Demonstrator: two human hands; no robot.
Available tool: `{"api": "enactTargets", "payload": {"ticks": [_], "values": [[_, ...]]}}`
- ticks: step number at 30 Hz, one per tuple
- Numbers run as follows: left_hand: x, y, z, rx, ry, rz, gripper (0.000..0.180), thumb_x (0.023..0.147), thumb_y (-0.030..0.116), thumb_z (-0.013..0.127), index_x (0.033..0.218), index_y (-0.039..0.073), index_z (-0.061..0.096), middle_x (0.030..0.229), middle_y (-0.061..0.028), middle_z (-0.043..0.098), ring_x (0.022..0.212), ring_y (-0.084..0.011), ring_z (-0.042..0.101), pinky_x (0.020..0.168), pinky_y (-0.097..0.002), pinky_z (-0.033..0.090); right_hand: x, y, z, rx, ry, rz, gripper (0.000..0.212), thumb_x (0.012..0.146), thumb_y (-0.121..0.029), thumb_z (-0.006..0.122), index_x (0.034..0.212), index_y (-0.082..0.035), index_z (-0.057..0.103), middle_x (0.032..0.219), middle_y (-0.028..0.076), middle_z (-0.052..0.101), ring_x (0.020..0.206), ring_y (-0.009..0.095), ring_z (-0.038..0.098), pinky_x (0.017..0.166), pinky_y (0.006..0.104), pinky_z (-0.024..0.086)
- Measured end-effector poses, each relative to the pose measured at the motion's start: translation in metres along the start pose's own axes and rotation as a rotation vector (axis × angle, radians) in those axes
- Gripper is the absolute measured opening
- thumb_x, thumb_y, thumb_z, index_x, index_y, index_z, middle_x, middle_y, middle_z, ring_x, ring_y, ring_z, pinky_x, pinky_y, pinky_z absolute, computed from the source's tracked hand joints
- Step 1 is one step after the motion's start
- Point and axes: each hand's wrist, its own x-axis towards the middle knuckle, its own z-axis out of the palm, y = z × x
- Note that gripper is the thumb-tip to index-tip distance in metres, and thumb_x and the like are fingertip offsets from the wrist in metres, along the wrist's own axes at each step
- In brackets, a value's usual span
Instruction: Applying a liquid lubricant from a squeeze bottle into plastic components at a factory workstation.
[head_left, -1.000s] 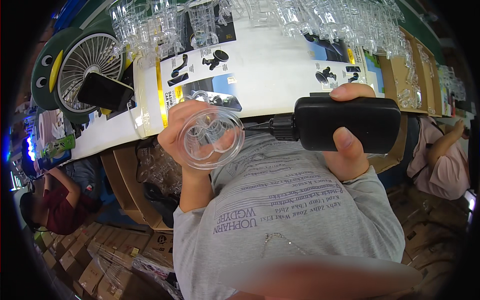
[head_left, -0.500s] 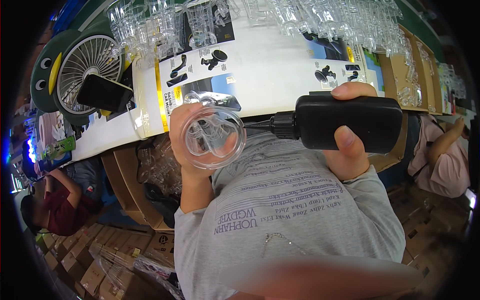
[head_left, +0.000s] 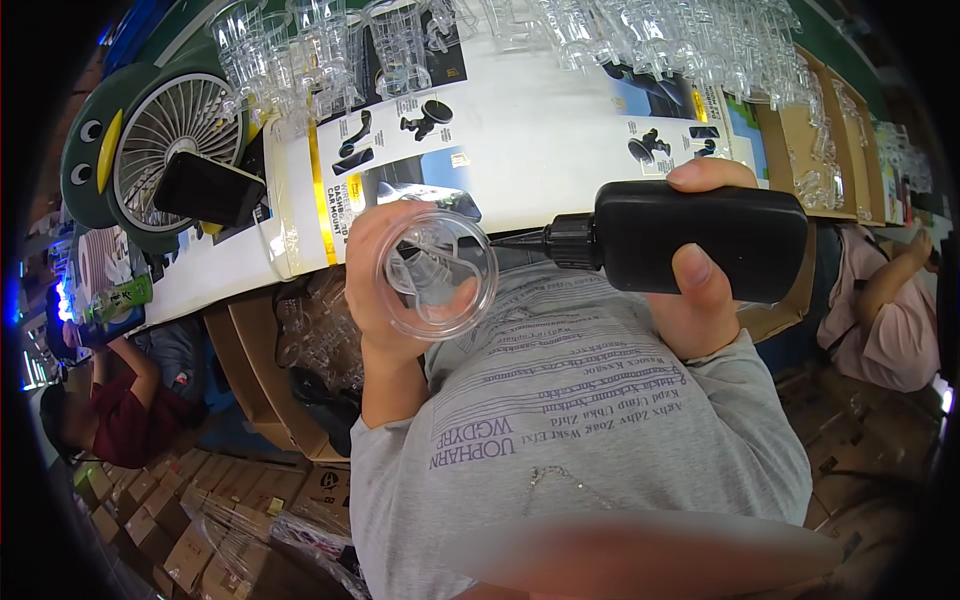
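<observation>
My left hand (head_left: pixel 366 305) is closed around a clear plastic cup (head_left: pixel 437 300), whose round open mouth faces up toward the view. A clear curved shape shows inside the cup. My right hand (head_left: pixel 700 305) grips a black squeeze bottle (head_left: pixel 690 235), held sideways with its narrow black nozzle pointing left. The nozzle tip is at the cup's right rim; whether it touches cannot be made out. My right thumb lies on the bottle's near side, with fingers at its far edge.
Several clear plastic cups (head_left: pixel 655 40) stand along the table's far side. A cardboard tray (head_left: pixel 795 150) with clear parts is at right. A green fan (head_left: pixel 160 150) with a phone (head_left: pixel 208 188) before it stands left. Printed card sheets (head_left: pixel 400 130) cover the white table. Other people sit at both sides.
The cup has shifted slightly right and turned a little in my left hand. The bottle has moved only slightly, and both hands keep their hold.
</observation>
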Motion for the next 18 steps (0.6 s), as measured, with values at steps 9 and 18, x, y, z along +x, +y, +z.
{"api": "enactTargets", "payload": {"ticks": [9, 18], "values": [[-0.011, -0.004, 0.013, -0.074, 0.035, -0.008, 0.057, 0.061, 0.013, 0.076, 0.109, 0.0, 0.048, 0.094, -0.0159, 0.058, 0.082, -0.0227, 0.058, 0.071, -0.0305, 0.048, -0.002, -0.001, 0.001, -0.017, -0.008, 0.028, 0.038, 0.074, -0.014, 0.062, 0.106, 0.004, 0.051, 0.099, 0.013, 0.057, 0.08, 0.017, 0.06, 0.07, 0.0235, 0.049], [0.0, 0.005, -0.002, 0.08, -0.141, -0.064, 0.048, 0.062, 0.015, 0.078, 0.102, 0.0, 0.055, 0.096, -0.0137, 0.058, 0.084, -0.0222, 0.059, 0.074, -0.0289, 0.048, -0.004, -0.012, 0.007, -0.073, 0.142, 0.308, 0.059, 0.068, -0.039, 0.072, 0.108, -0.008, 0.043, 0.099, 0.005, 0.045, 0.087, 0.017, 0.055, 0.071, 0.0284, 0.051]]}}
